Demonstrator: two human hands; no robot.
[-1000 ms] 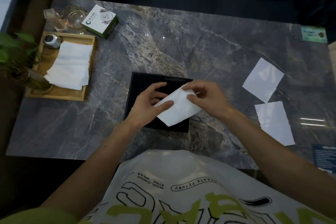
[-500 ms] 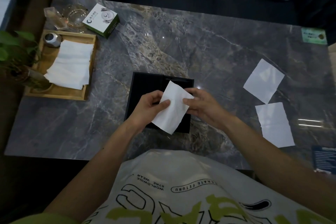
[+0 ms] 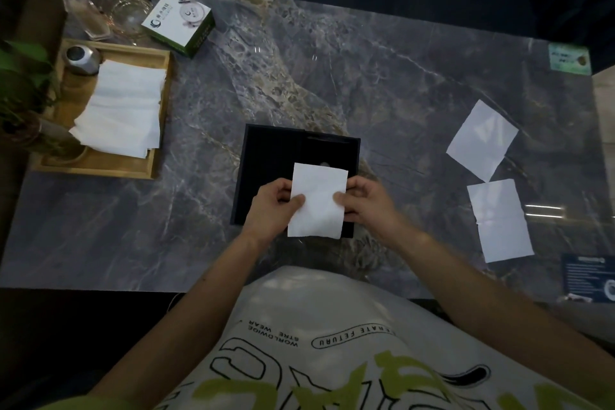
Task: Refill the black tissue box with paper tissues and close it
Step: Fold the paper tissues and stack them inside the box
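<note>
Left hand (image 3: 271, 210) and right hand (image 3: 367, 205) pinch opposite edges of white rectangular paper tissue (image 3: 317, 201), held flat over open black square tissue box (image 3: 266, 156) at centre of grey marble table (image 3: 399, 83). Stack of white tissues (image 3: 123, 106) lies on wooden tray (image 3: 100, 166), far left.

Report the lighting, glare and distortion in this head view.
Head view: dim overall; streaks of glare on the marble table near the two loose tissues; wide-angle bending at the table edges; the black tissue box loses detail in shadow; the held tissue is bright.
</note>
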